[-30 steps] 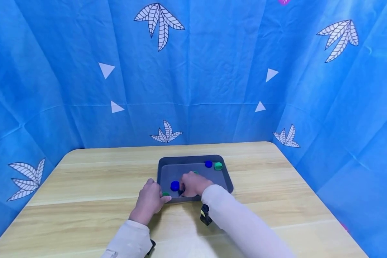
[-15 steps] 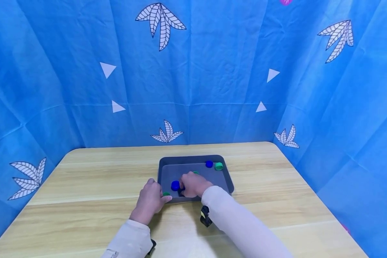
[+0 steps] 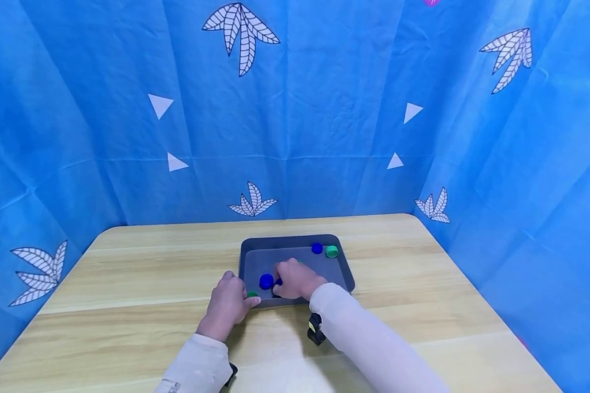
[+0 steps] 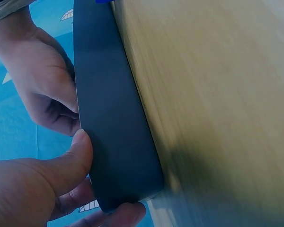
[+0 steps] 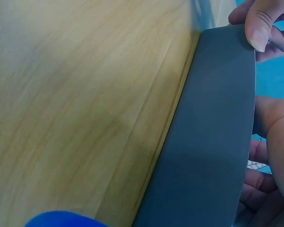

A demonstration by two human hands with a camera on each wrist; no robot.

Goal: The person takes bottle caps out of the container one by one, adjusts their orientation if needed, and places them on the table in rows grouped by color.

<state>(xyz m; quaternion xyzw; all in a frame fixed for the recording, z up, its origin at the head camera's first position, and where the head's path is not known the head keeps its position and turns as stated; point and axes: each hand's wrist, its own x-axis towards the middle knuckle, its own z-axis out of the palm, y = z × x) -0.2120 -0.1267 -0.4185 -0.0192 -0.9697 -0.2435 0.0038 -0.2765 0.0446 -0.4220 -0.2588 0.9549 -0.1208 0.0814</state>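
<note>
Tray [image 3: 265, 262], long axis left-to-right

L arm [image 3: 194, 367] angles fwd from bottom ctr-L; R arm [image 3: 369, 334] runs diag. inward from bottom R, w/ more of it showing; both pale-sleeved. L hand [image 3: 228, 301]: back up, fingers curled down in a grip, L thumb [image 4: 83, 147] stuck out twd R hand [image 3: 296, 279]. R hand: knuckles up, R thumb [image 3: 278, 290] & index [image 3: 277, 272] bent as in a pinch. Hands nr each other but apart.
</note>
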